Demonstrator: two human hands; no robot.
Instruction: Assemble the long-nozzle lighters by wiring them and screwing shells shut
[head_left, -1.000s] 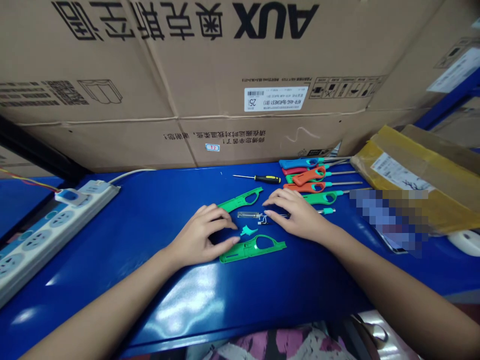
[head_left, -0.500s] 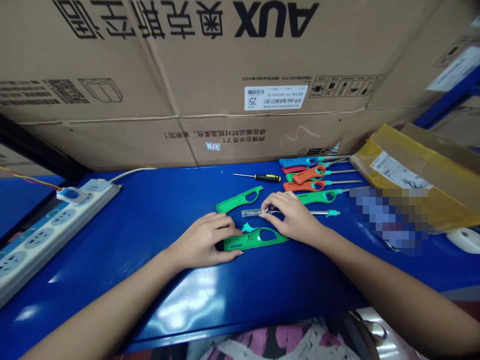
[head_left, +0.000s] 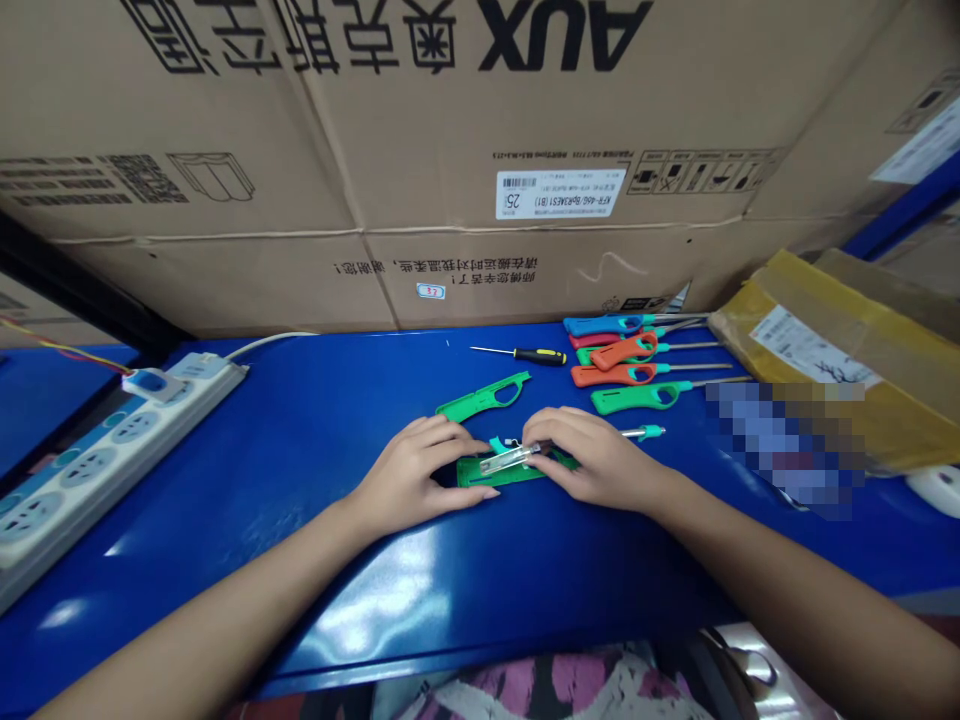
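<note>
My left hand (head_left: 420,465) grips the left end of a green lighter handle half (head_left: 471,479) lying on the blue table. Between the thumb and fingers of my right hand (head_left: 589,455) is a clear lighter fuel tank (head_left: 504,461), held slightly tilted over that handle half. A metal tube with a teal tip (head_left: 649,432) sticks out to the right behind my right hand. Close to the tank, a small teal trigger piece (head_left: 496,445) shows behind the handle half. The second green handle half (head_left: 480,401) lies just beyond my left fingers.
A black and yellow screwdriver (head_left: 540,356) lies farther back. Several lighters, among them an orange one (head_left: 611,374) and a green one (head_left: 630,398), lie at the back right beside a yellow package (head_left: 885,420). A white power strip (head_left: 112,450) runs along the left; a cardboard box (head_left: 300,280) stands behind.
My right hand has brought the fuel tank nearer and down over the green handle half. The tube has shifted slightly left with it. My left hand stays on the handle half.
</note>
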